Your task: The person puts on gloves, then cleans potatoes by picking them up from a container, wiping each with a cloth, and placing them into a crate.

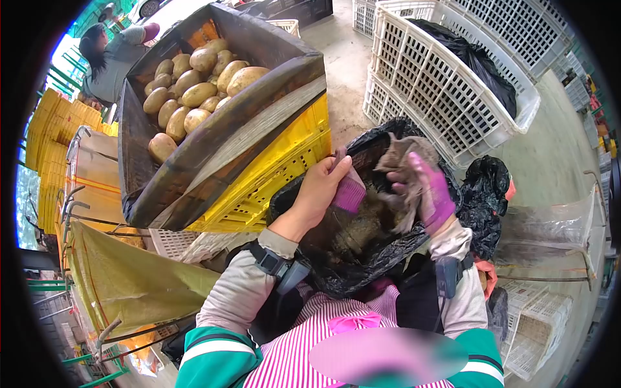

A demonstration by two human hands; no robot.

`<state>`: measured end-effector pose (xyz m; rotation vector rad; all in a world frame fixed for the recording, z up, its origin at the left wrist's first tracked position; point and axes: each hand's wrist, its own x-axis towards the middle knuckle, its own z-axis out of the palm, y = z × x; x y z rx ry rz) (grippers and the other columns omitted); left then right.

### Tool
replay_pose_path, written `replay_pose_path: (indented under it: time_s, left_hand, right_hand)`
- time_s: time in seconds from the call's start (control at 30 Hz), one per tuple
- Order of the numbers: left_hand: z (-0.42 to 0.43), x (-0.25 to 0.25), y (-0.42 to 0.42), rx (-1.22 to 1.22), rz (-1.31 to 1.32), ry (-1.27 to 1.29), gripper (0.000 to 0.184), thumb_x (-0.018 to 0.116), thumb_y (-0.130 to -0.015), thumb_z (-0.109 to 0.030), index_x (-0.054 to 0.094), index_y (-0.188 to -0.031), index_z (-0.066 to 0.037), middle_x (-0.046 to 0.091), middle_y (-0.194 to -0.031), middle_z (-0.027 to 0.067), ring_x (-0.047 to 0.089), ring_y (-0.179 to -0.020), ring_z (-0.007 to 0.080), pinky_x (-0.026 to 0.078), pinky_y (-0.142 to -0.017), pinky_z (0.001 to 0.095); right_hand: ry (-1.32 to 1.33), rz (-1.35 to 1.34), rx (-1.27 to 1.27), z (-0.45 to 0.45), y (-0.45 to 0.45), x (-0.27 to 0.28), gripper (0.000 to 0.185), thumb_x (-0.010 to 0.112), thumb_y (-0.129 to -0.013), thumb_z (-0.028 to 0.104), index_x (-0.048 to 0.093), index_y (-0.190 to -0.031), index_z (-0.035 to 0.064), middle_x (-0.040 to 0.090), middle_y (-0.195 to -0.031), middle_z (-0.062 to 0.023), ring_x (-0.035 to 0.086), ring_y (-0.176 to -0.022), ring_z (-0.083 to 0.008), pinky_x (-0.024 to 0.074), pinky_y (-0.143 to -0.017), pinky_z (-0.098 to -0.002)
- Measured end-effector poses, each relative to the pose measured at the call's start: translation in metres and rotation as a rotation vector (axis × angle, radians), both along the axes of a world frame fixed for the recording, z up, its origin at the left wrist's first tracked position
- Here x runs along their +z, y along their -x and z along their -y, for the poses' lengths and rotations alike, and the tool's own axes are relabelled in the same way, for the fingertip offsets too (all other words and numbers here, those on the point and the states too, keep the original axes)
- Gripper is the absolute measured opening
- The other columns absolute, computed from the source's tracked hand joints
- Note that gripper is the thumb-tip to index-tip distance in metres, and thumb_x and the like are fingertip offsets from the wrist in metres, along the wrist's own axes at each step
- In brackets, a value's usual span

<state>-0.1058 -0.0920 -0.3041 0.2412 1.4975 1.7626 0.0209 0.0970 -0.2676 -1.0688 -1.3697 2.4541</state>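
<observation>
My left hand [315,197] is bare and pinches a purple knitted glove [350,193], whose cuff hangs down from the fingers. My right hand [432,194] wears a purple work glove and is closed around a crumpled, dirty grey-brown cloth [402,155]. Both hands are above a container lined with a black plastic bag [309,266]. Inside it, dark brown material with a dusty look lies under the hands; its kind is hard to make out.
Potatoes [197,94] fill a dark-lined bin [284,77] on a yellow crate [275,194] at the left. Stacked white crates [427,84] stand at the right, near a black bag [485,200]. A yellowish cloth sling [129,265] hangs at lower left. Another person [116,58] is beyond the bin.
</observation>
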Motion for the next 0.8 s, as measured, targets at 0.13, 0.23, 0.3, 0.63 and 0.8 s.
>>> replay_pose_path:
  time_s: [0.13, 0.23, 0.3, 0.63, 0.8]
  left_hand:
    - [-0.001, 0.015, -0.006, -0.095, 0.199, -0.097, 0.022, 0.052, -0.1, -0.025, 0.061, -0.106, -0.007, 0.063, -0.095, -0.0013, 0.057, -0.083, 0.006, 0.048, -0.075, 0.0232]
    - [0.0, 0.009, -0.006, -0.162, 0.321, -0.303, 0.022, 0.053, -0.096, -0.016, 0.06, -0.113, -0.004, 0.064, -0.1, -0.0004, 0.058, -0.094, 0.0071, 0.049, -0.081, 0.0274]
    - [-0.002, 0.007, -0.003, -0.224, 0.066, -0.163, 0.027, 0.054, -0.095, -0.014, 0.06, -0.118, -0.002, 0.065, -0.104, 0.0004, 0.059, -0.096, 0.0079, 0.049, -0.081, 0.0252]
    - [-0.018, -0.008, -0.005, -0.059, -0.289, 0.105, 0.023, 0.061, -0.086, -0.003, 0.062, -0.109, 0.001, 0.064, -0.083, 0.0028, 0.06, -0.068, 0.0081, 0.049, -0.059, 0.0248]
    - [-0.015, -0.002, -0.002, -0.044, -0.716, 0.205, 0.01, 0.063, -0.082, -0.002, 0.053, -0.085, -0.003, 0.058, -0.075, 0.0026, 0.054, -0.065, 0.0086, 0.045, -0.059, 0.0254]
  right_hand:
    - [-0.148, -0.312, 0.078, 0.039, 0.012, -0.009, 0.035, 0.066, -0.091, 0.023, 0.058, -0.12, 0.0051, 0.065, -0.104, -0.0065, 0.064, -0.086, -0.0134, 0.0541, -0.077, -0.026]
    - [-0.204, -0.337, 0.059, 0.042, 0.015, -0.018, 0.034, 0.067, -0.089, 0.015, 0.058, -0.12, 0.006, 0.064, -0.103, -0.0024, 0.061, -0.091, -0.0103, 0.0515, -0.082, -0.026]
    - [-0.151, -0.349, 0.055, 0.037, 0.015, -0.017, 0.038, 0.067, -0.087, 0.008, 0.056, -0.123, 0.0057, 0.064, -0.105, -0.0021, 0.062, -0.092, -0.0108, 0.0514, -0.081, -0.0266]
    - [-0.241, -0.372, -0.044, 0.047, 0.027, -0.055, 0.059, 0.071, -0.072, -0.012, 0.052, -0.126, 0.0036, 0.063, -0.115, -0.007, 0.064, -0.097, -0.0169, 0.0531, -0.085, -0.0297]
    - [-0.245, -0.244, -0.041, 0.034, 0.025, -0.065, 0.056, 0.07, -0.073, -0.012, 0.055, -0.124, 0.0033, 0.064, -0.113, -0.0068, 0.064, -0.097, -0.0172, 0.053, -0.084, -0.0298]
